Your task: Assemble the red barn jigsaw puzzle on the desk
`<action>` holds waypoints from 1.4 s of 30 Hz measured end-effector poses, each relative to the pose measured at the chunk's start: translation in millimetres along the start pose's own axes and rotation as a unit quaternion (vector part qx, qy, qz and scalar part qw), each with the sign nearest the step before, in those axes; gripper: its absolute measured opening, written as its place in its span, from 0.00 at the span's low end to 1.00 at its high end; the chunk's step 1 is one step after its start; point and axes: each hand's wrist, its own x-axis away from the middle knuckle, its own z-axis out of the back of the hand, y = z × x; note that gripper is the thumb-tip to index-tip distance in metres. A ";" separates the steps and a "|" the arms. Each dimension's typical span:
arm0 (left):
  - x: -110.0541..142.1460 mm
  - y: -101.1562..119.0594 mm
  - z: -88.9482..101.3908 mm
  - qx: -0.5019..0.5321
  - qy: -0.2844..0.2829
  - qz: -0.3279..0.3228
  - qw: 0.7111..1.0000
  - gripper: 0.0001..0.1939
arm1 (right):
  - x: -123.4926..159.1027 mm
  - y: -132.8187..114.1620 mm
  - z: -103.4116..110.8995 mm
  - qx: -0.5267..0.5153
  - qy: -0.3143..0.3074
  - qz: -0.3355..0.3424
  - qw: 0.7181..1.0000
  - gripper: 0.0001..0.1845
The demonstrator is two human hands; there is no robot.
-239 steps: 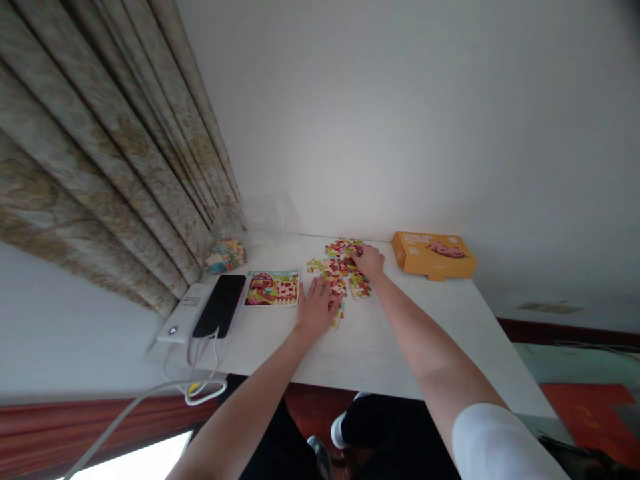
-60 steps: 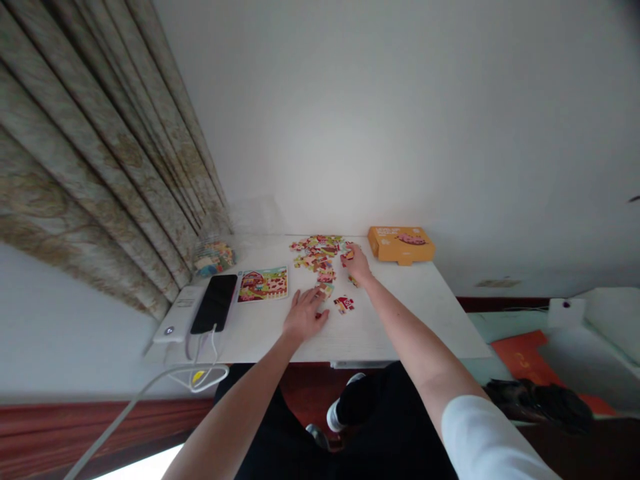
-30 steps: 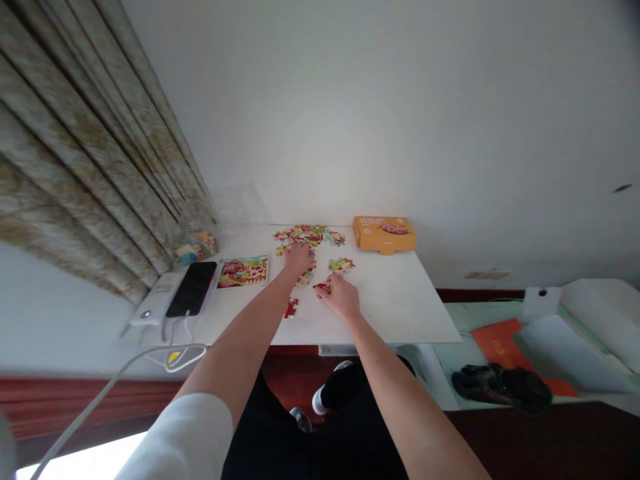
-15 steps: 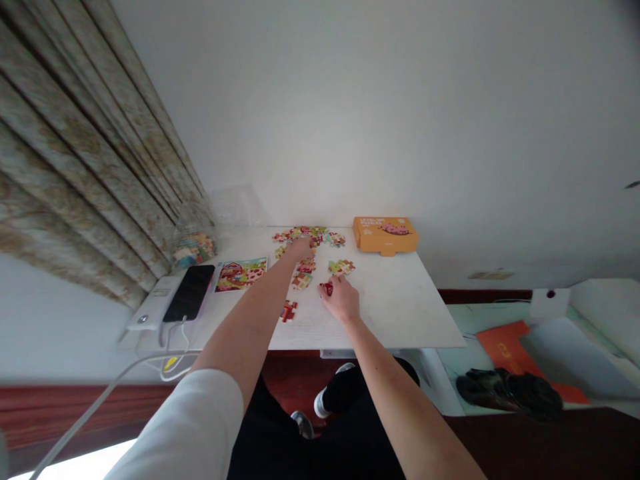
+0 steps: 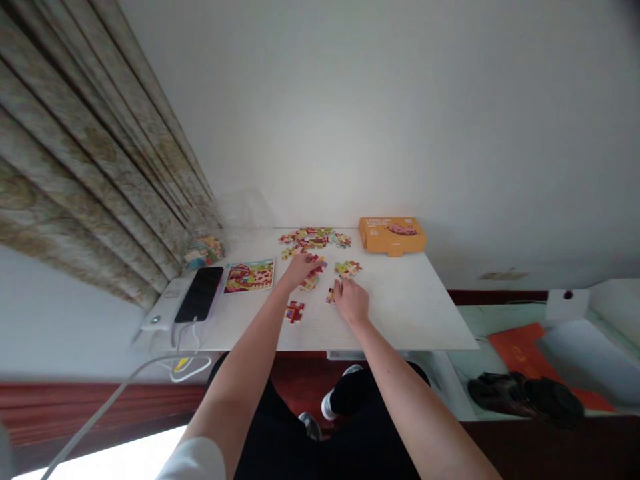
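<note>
My left hand [image 5: 299,268] is closed on a red and purple jigsaw piece [image 5: 319,265], held over other pieces in the middle of the white table [image 5: 400,313]. Closer to me, my right hand [image 5: 353,300] pinches a small jigsaw piece [image 5: 331,296] at its fingertips, near the table surface. Two red joined-looking pieces [image 5: 295,311] lie between my forearms. A green and brown joined section [image 5: 348,268] rests just beyond my right hand. Toward the wall spreads a pile of loose pieces [image 5: 313,237]. The picture card [image 5: 249,275] lies left of my left hand.
An orange puzzle box [image 5: 393,236] stands at the back right. On the left are a phone [image 5: 199,295] with a white cable [image 5: 125,387], a white box [image 5: 163,310] and a clear bag of pieces [image 5: 204,250]. Black shoes [image 5: 525,395] sit on a lower shelf at right.
My left hand has come back toward me from the pile with a jigsaw piece in it. My right hand stays near the same spot, its piece turned. The view has shifted slightly.
</note>
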 end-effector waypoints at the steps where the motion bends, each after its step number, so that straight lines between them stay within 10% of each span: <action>1: 9.4 -3.9 6.3 0.019 -0.068 0.038 0.997 0.18 | -0.2 -0.3 0.2 0.002 -0.002 0.000 1.000 0.23; 4: 24.5 -9.6 20.4 0.066 -0.212 0.126 0.967 0.22 | -1.0 -1.2 0.7 0.011 -0.005 0.001 1.000 0.24; 8: 13.9 -7.3 17.2 0.095 -0.232 0.164 0.954 0.21 | -1.8 -1.5 1.2 0.013 -0.013 -0.002 1.000 0.23; 20: -42.1 18.3 -34.0 0.099 0.011 -0.020 0.995 0.15 | -3.3 0.1 0.9 0.020 -0.014 -0.009 1.000 0.23; 32: 87.1 -69.3 22.1 -0.062 0.163 -0.079 0.982 0.15 | -8.5 9.8 -3.9 -0.061 0.034 -0.104 0.992 0.16; 42: 95.3 -63.0 12.3 0.017 0.133 -0.013 0.991 0.17 | -36.3 14.5 -1.6 0.005 -0.032 -0.132 0.991 0.26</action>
